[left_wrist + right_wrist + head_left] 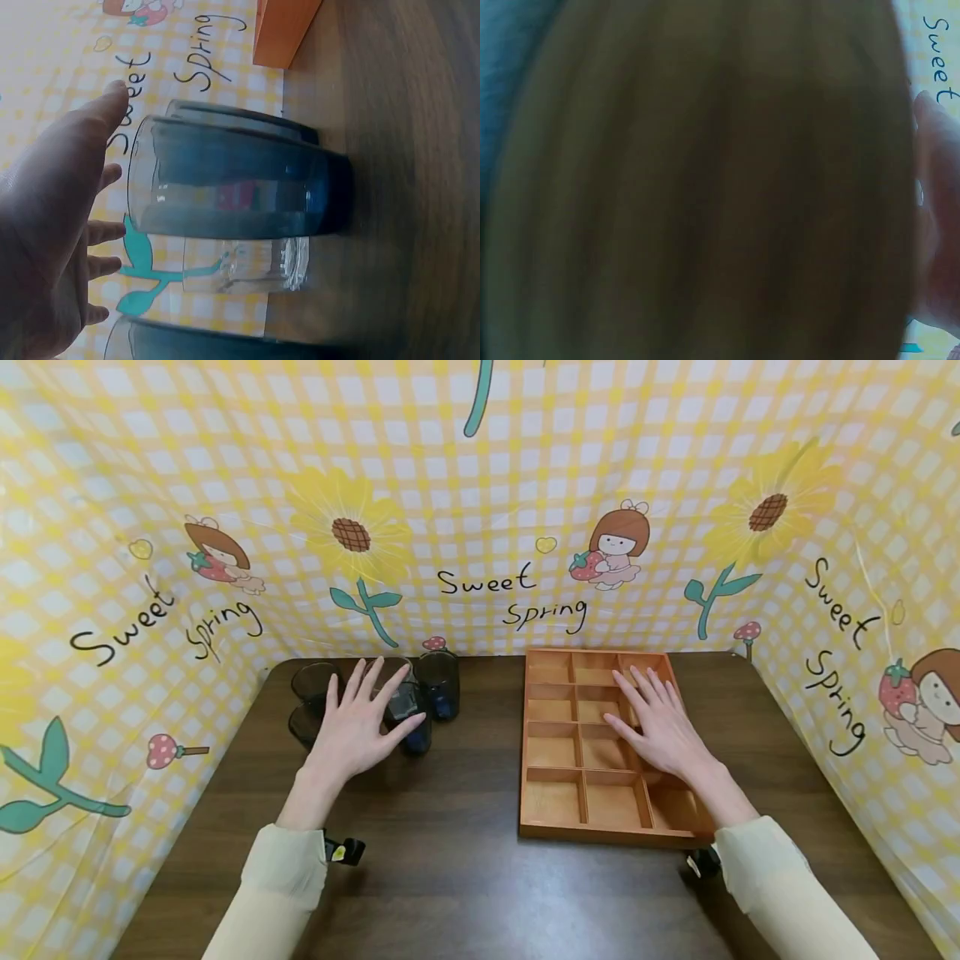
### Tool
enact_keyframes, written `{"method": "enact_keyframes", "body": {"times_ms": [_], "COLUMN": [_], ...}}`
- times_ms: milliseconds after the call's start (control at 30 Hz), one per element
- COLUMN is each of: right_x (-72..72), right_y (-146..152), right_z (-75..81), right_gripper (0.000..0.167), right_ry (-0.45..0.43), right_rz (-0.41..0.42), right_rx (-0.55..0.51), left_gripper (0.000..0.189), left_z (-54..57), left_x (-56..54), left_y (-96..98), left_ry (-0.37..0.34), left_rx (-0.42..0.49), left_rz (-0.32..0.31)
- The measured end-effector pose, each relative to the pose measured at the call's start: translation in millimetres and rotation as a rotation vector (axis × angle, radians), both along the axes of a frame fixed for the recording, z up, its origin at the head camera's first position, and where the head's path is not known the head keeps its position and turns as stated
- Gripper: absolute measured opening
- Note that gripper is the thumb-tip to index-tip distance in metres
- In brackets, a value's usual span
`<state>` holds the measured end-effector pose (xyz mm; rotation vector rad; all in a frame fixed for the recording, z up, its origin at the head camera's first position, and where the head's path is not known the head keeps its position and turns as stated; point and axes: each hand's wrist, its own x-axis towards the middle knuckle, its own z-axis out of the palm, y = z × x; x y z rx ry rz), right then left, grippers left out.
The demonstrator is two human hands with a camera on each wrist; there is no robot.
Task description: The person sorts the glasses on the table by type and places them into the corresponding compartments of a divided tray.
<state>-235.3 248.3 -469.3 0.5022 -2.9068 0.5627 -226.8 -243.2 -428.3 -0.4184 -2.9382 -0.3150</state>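
Several dark, see-through glasses (438, 681) stand together at the back left of the table. My left hand (352, 731) is spread over them with fingers straight, partly hiding them. From the left wrist, a blue-tinted glass (240, 180) shows upright, with a clear glass (247, 274) behind it; the fingers are apart from both. To the right lies a wooden box (600, 833) split into several square compartments. Over its right side my right hand (663, 727) is held with fingers extended, gripping nothing. A blurred brownish shape (705, 180) blocks most of the right wrist view.
Dark wood-grain table (450, 877) lies under everything. A yellow checked cloth (480, 485) with printed flowers and figures forms walls at the back and both sides. Small black wrist devices (345, 852) hang under the cuffs.
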Motion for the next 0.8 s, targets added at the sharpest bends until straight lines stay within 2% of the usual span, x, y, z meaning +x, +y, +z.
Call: {"method": "enact_keyframes", "body": {"times_ms": [200,467,633,800], "right_x": [12.0,32.0,42.4,44.9], "right_y": [11,20,24,24], "right_z": [-12.3,-25.5,-29.5,-30.6], "right_gripper": [0.081,0.082,0.082,0.081], "right_ry": [-0.019,-0.053,-0.064,-0.06], "right_rz": [-0.023,-0.047,-0.06,-0.056], "right_rx": [0.001,0.024,0.026,0.037], "left_gripper": [0.087,0.092,0.097,0.102], "left_z": [-0.5,-4.8,-11.6,-20.9], "left_x": [7.9,23.9,30.1,35.8], "left_y": [-11.7,-41.3,-60.1,-72.7], "left_ry": [0.028,0.122,0.176,0.168], "left_rx": [0.043,0.126,0.186,0.262], "left_rz": [0.03,0.099,0.144,0.194]}}
